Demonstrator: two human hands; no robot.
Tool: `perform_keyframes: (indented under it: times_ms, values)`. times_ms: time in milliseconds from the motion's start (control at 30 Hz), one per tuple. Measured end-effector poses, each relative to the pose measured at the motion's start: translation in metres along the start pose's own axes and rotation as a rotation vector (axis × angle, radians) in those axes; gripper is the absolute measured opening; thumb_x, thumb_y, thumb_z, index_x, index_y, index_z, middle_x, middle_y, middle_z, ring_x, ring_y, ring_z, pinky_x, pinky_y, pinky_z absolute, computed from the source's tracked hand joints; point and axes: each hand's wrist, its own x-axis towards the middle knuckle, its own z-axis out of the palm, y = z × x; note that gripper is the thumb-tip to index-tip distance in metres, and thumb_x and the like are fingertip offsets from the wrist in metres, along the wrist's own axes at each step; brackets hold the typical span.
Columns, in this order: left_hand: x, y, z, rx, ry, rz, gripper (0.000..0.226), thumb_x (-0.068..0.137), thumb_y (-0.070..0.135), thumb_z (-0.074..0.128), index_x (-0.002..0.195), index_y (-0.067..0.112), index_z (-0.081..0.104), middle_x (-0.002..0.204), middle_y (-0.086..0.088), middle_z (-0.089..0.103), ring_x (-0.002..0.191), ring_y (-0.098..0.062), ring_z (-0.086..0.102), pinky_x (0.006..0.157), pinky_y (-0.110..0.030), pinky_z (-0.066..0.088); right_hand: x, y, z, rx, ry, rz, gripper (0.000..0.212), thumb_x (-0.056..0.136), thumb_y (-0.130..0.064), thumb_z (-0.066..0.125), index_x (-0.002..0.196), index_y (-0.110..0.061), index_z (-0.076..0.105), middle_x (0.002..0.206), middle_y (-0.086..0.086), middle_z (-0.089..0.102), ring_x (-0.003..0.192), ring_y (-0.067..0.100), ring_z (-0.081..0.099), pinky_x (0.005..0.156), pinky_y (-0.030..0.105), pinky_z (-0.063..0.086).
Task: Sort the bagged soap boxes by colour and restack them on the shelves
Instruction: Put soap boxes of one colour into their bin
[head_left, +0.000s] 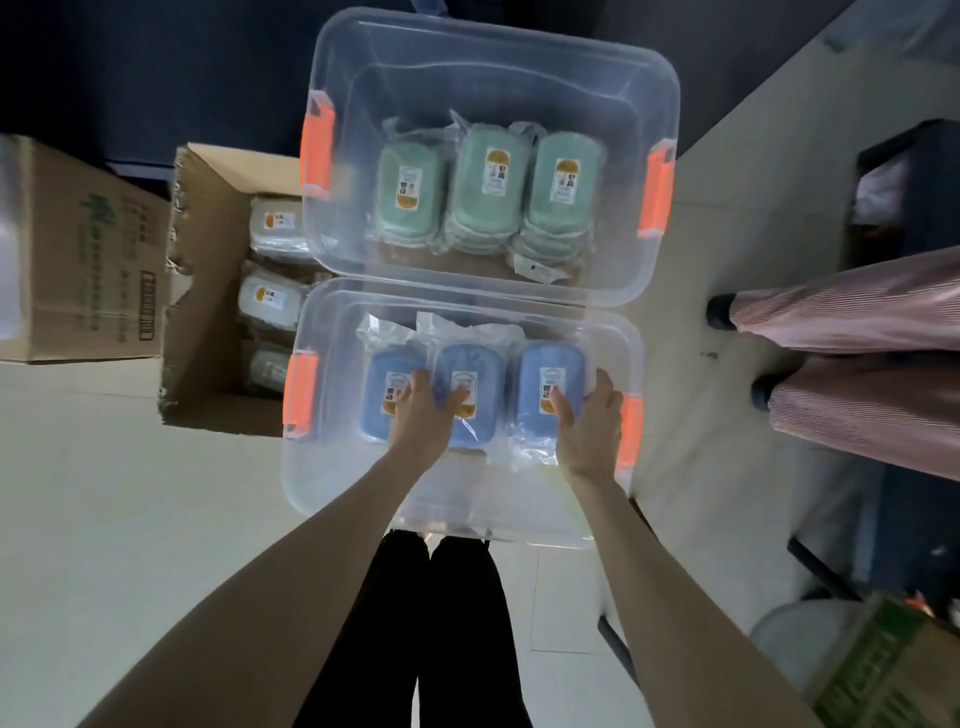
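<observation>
Two clear plastic bins with orange latches stand on the floor in front of me. The near bin (322, 467) holds three stacks of bagged blue soap boxes (550, 374). The far bin (639, 104) holds three stacks of bagged green soap boxes (493, 176). My left hand (423, 410) reaches into the near bin and rests with spread fingers on the left and middle blue stacks. My right hand (592, 421) lies on the right blue stack, thumb on its label, fingers along its outer side.
An open cardboard carton (208, 291) at the left holds pale bagged soap boxes (272, 299). A closed carton (88, 260) stands further left. Another person's legs (852, 364) are at the right. A dark stool or shelf frame (914, 187) and a printed carton (883, 670) lie right.
</observation>
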Motion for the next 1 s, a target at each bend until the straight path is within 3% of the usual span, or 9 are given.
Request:
perform_keyframes:
  times_ms: [133,233,333,433,600,733,867,1000]
  values:
    - [-0.004,0.005,0.009,0.116,0.029,0.012,0.046,0.093,0.04,0.056,0.122,0.006,0.044,0.119,-0.017,0.057,0.113,-0.036,0.048,0.091,-0.043,0.038,0.007,0.0,-0.009,-0.177,0.006,-0.17,0.053,0.1,-0.028,0.048,0.15,-0.02,0.031,0.139,0.015,0.037,0.113,0.035,0.052,0.095,0.043,0.045]
    - [-0.009,0.008,0.016,0.121,0.03,0.033,0.044,0.092,0.038,0.057,0.121,0.006,0.044,0.116,-0.015,0.058,0.11,-0.036,0.051,0.09,-0.045,0.041,0.009,0.005,-0.011,-0.204,0.005,-0.196,0.042,0.099,-0.021,0.05,0.141,-0.018,0.046,0.146,0.012,0.033,0.119,0.032,0.052,0.094,0.036,0.043]
    - [-0.012,0.009,0.022,0.157,0.057,0.059,0.044,0.09,0.036,0.06,0.118,0.005,0.046,0.117,-0.016,0.053,0.108,-0.035,0.052,0.091,-0.044,0.041,0.008,0.01,-0.012,-0.169,-0.005,-0.18,0.041,0.1,-0.022,0.049,0.141,-0.017,0.047,0.144,0.008,0.038,0.126,0.027,0.045,0.089,0.026,0.039]
    - [-0.012,0.011,0.023,0.199,0.065,0.087,0.047,0.09,0.037,0.061,0.121,0.005,0.047,0.12,-0.016,0.046,0.11,-0.034,0.049,0.092,-0.043,0.041,0.01,0.012,-0.014,-0.29,-0.051,-0.209,0.046,0.1,-0.02,0.049,0.145,-0.019,0.041,0.143,0.011,0.038,0.129,0.027,0.042,0.097,0.034,0.04]
    - [-0.006,0.015,0.009,0.255,-0.002,0.078,0.044,0.091,0.036,0.061,0.117,0.001,0.052,0.116,-0.015,0.055,0.107,-0.032,0.054,0.086,-0.037,0.042,0.017,0.003,-0.025,-0.356,-0.141,-0.188,0.048,0.096,-0.02,0.055,0.142,-0.019,0.043,0.136,0.012,0.044,0.118,0.032,0.051,0.094,0.036,0.043]
    - [-0.011,0.018,-0.008,0.308,-0.102,0.103,0.037,0.097,0.027,0.049,0.125,0.002,0.049,0.113,-0.019,0.063,0.099,-0.03,0.058,0.078,-0.032,0.041,0.012,-0.007,-0.043,-0.444,-0.245,-0.192,0.055,0.093,-0.027,0.06,0.144,-0.021,0.041,0.135,0.013,0.046,0.121,0.034,0.05,0.1,0.04,0.042]
    - [-0.026,0.023,-0.027,0.37,-0.214,0.141,0.054,0.098,0.03,0.049,0.144,0.007,0.032,0.14,-0.017,0.047,0.126,-0.034,0.047,0.101,-0.036,0.037,-0.006,-0.023,-0.061,-0.482,-0.331,-0.221,0.06,0.089,-0.021,0.064,0.143,-0.019,0.04,0.139,0.011,0.042,0.122,0.032,0.05,0.099,0.038,0.043]
    - [-0.049,0.038,-0.057,0.406,-0.243,0.2,0.057,0.096,0.033,0.052,0.146,0.012,0.033,0.148,-0.011,0.04,0.134,-0.027,0.04,0.106,-0.031,0.03,-0.03,-0.051,-0.083,-0.433,-0.354,-0.254,0.059,0.087,-0.017,0.065,0.141,-0.015,0.042,0.144,0.009,0.039,0.127,0.027,0.046,0.098,0.035,0.043]
